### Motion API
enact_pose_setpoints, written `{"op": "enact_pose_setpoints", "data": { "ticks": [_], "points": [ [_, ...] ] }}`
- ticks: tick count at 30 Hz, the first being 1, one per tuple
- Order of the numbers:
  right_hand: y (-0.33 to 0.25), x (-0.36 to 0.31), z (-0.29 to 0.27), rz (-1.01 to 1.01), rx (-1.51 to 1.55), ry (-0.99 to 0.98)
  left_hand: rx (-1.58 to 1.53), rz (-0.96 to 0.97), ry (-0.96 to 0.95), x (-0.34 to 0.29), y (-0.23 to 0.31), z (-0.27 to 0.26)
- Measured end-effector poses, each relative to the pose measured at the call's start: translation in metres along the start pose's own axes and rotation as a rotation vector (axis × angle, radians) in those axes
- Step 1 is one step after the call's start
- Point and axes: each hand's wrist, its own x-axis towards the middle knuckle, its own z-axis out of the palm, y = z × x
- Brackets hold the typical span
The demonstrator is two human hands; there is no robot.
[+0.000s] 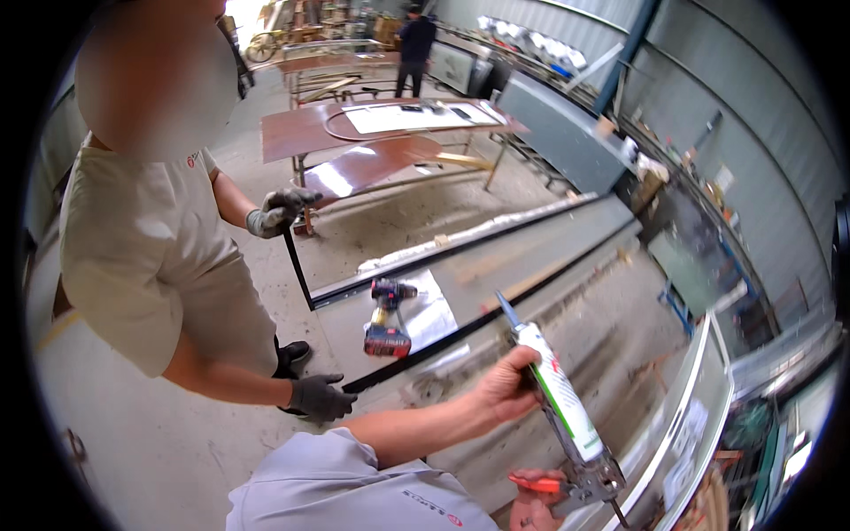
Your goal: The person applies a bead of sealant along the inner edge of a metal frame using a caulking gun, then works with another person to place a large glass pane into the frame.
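Note:
A caulking gun (580, 447) loaded with a white and green sealant tube (567, 403) slants across the lower right, its blue-grey nozzle (506, 310) pointing up and away. My left hand (512, 386) is closed round the front of the gun, just behind the nozzle. Down at the lower edge, my right hand (534, 513) grips the handle by its red-orange trigger (537, 483); part of that hand is cut off. Beyond my left hand, a cordless drill (387, 319) lies on a white sheet (428, 310) on a long grey panel (522, 257) with black edge strips.
On the left stands a co-worker (168, 239) in dark gloves, one hand (282, 212) at an upright black strip (298, 265), the other beside the panel's near corner. Brown tables (301, 133) stand behind. White-framed panes (691, 425) lean at the right. Another person (415, 49) is far off.

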Motion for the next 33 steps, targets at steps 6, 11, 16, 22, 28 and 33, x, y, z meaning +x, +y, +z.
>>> {"op": "enact_pose_setpoints", "data": {
  "ticks": [6,11,16,22,28,33],
  "points": [
    [-0.029,0.143,-0.017,0.027,-0.235,-0.219,-0.054,0.065,-0.172,0.087,0.034,0.030],
    [-0.032,0.253,-0.008,0.087,-0.293,-0.535,-0.002,0.300,-0.248,0.104,0.102,0.043],
    [0.003,0.364,-0.016,0.273,0.133,-0.960,0.027,0.691,-0.066,0.108,0.136,0.032],
    [0.065,0.504,-0.042,0.258,-0.107,-1.371,0.011,1.255,0.045,0.148,0.126,0.000],
    [0.100,0.590,-0.037,0.520,0.201,-1.700,-0.117,1.559,0.290,0.180,0.086,-0.033],
    [0.132,0.602,-0.035,0.630,0.245,-1.871,-0.349,1.801,0.382,0.195,0.054,-0.059]
  ]
}}
